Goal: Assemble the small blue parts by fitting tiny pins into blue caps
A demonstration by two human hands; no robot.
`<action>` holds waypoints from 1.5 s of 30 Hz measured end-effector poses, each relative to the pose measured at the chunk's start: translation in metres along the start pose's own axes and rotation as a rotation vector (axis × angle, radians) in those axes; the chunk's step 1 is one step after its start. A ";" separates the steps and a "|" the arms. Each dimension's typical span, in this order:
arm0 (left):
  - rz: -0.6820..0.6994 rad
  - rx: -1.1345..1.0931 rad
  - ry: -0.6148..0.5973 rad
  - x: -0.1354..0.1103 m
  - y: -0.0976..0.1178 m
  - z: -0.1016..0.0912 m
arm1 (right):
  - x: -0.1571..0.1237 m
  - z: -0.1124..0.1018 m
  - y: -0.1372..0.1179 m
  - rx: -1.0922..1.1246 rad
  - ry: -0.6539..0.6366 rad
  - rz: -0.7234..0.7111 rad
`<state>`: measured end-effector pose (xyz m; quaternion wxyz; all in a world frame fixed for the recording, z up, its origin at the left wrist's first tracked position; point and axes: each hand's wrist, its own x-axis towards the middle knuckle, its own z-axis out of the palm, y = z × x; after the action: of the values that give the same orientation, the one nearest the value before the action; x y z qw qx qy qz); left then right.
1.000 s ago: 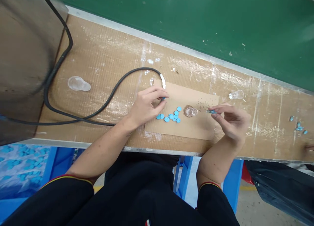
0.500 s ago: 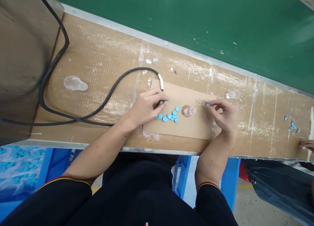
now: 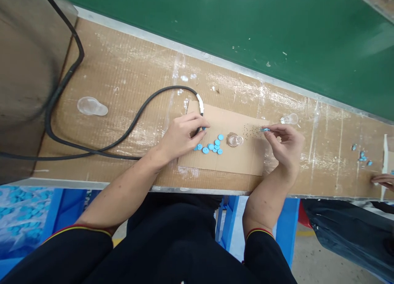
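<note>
My left hand (image 3: pixel 181 136) rests on a cardboard sheet (image 3: pixel 240 159) with its fingers curled round the white-tipped end of a black cable (image 3: pixel 129 130). A small heap of blue discs (image 3: pixel 211 145) lies just right of that hand. Beside the discs sits a small clear piece (image 3: pixel 234 140) on a brown stain. My right hand (image 3: pixel 285 144) pinches a thin blue-tipped tool (image 3: pixel 264 129) over a patch of tiny dark specks (image 3: pixel 250 130) on the sheet.
The wooden bench (image 3: pixel 123 79) borders a green belt (image 3: pixel 246 25) behind. A clear plastic piece (image 3: pixel 90 106) lies left, another clear piece (image 3: pixel 288 119) right. More blue parts (image 3: pixel 361 156) sit far right near another person's hand (image 3: pixel 383 180). A bag of blue discs (image 3: pixel 21 214) lies below left.
My right hand has moved left and forward, bringing the blue-tipped tool down to the speckled patch. My left hand has hardly moved.
</note>
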<state>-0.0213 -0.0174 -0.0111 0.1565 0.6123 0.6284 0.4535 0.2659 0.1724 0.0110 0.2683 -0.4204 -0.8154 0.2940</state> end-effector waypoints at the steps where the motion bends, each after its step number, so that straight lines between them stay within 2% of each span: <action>1: -0.002 0.002 0.001 0.000 0.000 0.000 | -0.001 -0.001 0.000 -0.007 0.013 -0.009; 9: 0.001 -0.009 -0.004 0.000 0.000 0.000 | 0.000 -0.003 0.005 -0.107 -0.111 0.051; 18: -0.032 -0.009 -0.030 0.000 0.001 0.000 | 0.003 0.003 0.006 -0.058 -0.079 0.069; 21: -0.032 -0.013 -0.019 0.001 0.003 -0.001 | 0.001 0.001 0.006 0.010 0.018 0.034; 26: -0.036 -0.030 -0.003 0.001 0.005 -0.002 | -0.001 -0.001 0.007 0.212 0.416 -0.084; 28: -0.028 -0.033 0.015 0.001 0.006 -0.002 | 0.000 0.003 0.006 0.294 0.514 -0.119; 32: -0.029 -0.033 0.071 0.001 0.012 -0.004 | 0.001 0.012 0.000 0.393 0.509 -0.102; 37: -0.062 0.004 0.122 0.002 0.011 -0.007 | 0.006 0.015 -0.011 0.605 0.472 0.085; 40: -0.135 -0.001 0.150 0.003 0.009 -0.003 | 0.011 0.015 -0.015 0.753 0.453 0.133; 45: -0.451 -0.223 0.177 0.004 0.024 0.004 | 0.013 0.019 -0.017 0.963 0.382 0.136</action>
<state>-0.0039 -0.0157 0.0065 0.2646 0.3938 0.7063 0.5254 0.2369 0.1705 0.0127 0.5553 -0.3475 -0.4953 0.5705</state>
